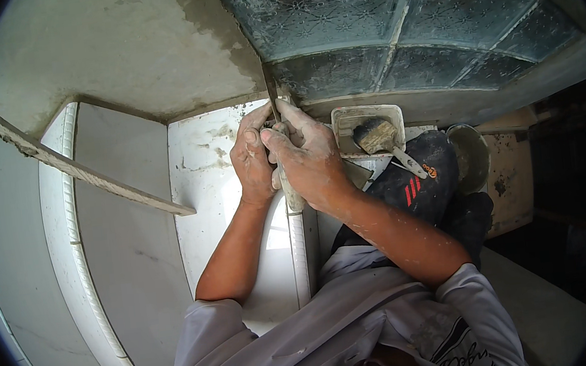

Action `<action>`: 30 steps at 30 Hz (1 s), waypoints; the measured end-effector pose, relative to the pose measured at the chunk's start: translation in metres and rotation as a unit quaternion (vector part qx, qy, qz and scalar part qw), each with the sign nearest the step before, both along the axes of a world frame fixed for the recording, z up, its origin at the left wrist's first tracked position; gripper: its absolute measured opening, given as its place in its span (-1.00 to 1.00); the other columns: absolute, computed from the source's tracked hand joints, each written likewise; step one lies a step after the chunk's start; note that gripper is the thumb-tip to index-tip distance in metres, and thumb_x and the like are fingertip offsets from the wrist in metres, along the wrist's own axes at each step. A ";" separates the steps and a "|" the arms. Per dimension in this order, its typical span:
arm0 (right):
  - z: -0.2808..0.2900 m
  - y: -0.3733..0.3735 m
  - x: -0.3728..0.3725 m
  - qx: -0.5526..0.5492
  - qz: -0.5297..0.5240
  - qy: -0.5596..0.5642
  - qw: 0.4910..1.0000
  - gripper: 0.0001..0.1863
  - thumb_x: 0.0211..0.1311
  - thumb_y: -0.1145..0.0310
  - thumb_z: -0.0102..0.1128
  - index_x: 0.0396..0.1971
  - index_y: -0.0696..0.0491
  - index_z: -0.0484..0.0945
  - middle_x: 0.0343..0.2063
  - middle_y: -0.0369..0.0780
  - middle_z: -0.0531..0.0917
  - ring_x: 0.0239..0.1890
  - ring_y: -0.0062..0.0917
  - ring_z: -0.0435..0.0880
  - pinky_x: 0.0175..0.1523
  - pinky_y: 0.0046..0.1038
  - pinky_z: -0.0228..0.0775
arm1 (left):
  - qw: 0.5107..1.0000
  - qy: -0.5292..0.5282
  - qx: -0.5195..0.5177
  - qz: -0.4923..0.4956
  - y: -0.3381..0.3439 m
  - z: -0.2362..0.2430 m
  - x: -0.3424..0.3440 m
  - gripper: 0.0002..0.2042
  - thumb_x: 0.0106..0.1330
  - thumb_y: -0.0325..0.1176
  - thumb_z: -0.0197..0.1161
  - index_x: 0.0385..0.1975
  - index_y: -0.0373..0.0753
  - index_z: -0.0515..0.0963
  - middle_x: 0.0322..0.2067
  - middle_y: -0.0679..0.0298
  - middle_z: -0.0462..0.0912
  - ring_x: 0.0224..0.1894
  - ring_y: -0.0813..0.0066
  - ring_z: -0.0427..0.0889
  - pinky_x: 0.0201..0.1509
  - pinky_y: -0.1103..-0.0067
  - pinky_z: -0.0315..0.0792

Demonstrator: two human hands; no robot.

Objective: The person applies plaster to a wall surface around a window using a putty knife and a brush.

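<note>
My two hands come together in front of me, both dusted with pale cement. My right hand (308, 156) is closed round a thin-bladed hand tool (293, 196), which looks like a trowel seen edge-on. Its pale handle points toward me, and its narrow dark blade rises between the hands toward the wall corner. My left hand (251, 159) is closed against the tool from the other side, thumb and fingers bent. The hands partly hide the tool's middle. Beneath them lies a white tiled step (199, 171) with grey smears near the wall.
Just right of my hands, a white tub (339, 116) holds a cement-caked brush (377, 135). A bucket (471, 157) stands beyond my dark-trousered knee (414, 177). A wooden strip (84, 164) slants over the tiled steps at left. Patterned glass panels (332, 7) line the upper right wall.
</note>
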State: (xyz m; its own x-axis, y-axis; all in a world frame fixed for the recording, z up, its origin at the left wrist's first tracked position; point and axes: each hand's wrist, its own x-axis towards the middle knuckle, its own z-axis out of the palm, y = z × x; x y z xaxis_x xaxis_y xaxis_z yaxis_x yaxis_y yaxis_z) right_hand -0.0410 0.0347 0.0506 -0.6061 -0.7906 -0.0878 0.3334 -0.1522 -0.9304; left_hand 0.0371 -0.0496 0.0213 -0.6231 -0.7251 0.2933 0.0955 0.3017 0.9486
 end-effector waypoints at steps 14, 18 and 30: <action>-0.024 0.001 -0.004 0.055 -0.027 0.045 0.997 -0.41 0.30 0.43 0.21 0.30 0.30 0.33 -0.06 -0.04 0.66 -0.07 -0.53 0.63 0.06 -0.50 0.46 | 0.999 -0.009 -0.043 0.018 0.000 0.000 -0.005 -0.56 0.54 -0.14 -0.02 -0.02 -0.46 0.59 -0.08 0.00 0.63 0.02 0.23 0.57 0.19 0.44 0.38; -0.036 0.007 -0.006 0.011 -0.034 0.039 0.999 -0.42 0.34 0.51 0.14 0.34 0.30 0.27 0.07 -0.03 0.61 0.03 -0.46 0.61 0.14 -0.49 0.43 | 0.997 0.003 -0.083 0.008 0.000 -0.001 -0.005 -0.68 0.49 -0.29 0.07 -0.05 -0.46 0.59 -0.13 -0.05 0.64 -0.05 0.16 0.62 0.11 0.43 0.44; -0.023 0.012 0.000 0.032 -0.002 -0.053 0.998 -0.47 0.45 0.52 0.06 0.37 0.25 0.24 0.08 -0.14 0.56 -0.20 -0.71 0.56 -0.23 -0.67 0.49 | 0.995 -0.004 -0.098 0.016 0.001 -0.005 -0.001 -0.67 0.49 -0.26 0.07 -0.02 -0.43 0.57 -0.12 -0.02 0.63 -0.07 0.19 0.63 0.09 0.45 0.46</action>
